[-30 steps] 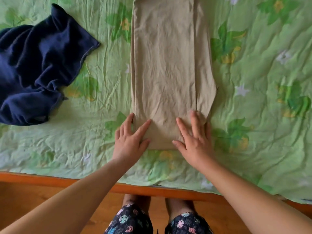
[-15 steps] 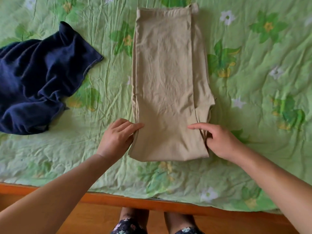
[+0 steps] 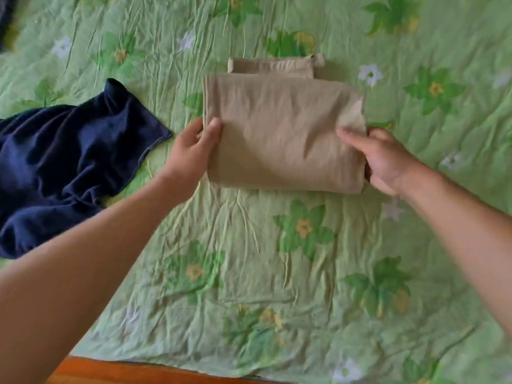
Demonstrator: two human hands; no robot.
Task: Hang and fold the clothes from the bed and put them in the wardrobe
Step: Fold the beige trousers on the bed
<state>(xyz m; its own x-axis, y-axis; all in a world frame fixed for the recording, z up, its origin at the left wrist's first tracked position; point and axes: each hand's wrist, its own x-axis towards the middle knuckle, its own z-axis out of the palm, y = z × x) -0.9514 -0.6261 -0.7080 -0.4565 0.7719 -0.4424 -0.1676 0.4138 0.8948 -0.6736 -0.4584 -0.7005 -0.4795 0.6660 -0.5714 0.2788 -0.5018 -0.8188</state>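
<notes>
We record a bed [image 3: 304, 273] spread with a wrinkled light-green cover [image 3: 415, 217] printed with green leaves and yellow and white flowers; an orange-brown wooden frame edge [image 3: 124, 372] shows along its near side. On the cover we find a beige garment [image 3: 282, 134], folded over on itself, toward the far side. A crumpled navy garment [image 3: 69, 162] lies apart from it at the left.

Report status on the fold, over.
Left hand grips the beige trousers at their left edge, right hand at the right. Trousers doubled over on the bedspread. Navy garment lies apart to the left, nothing blocking.
</notes>
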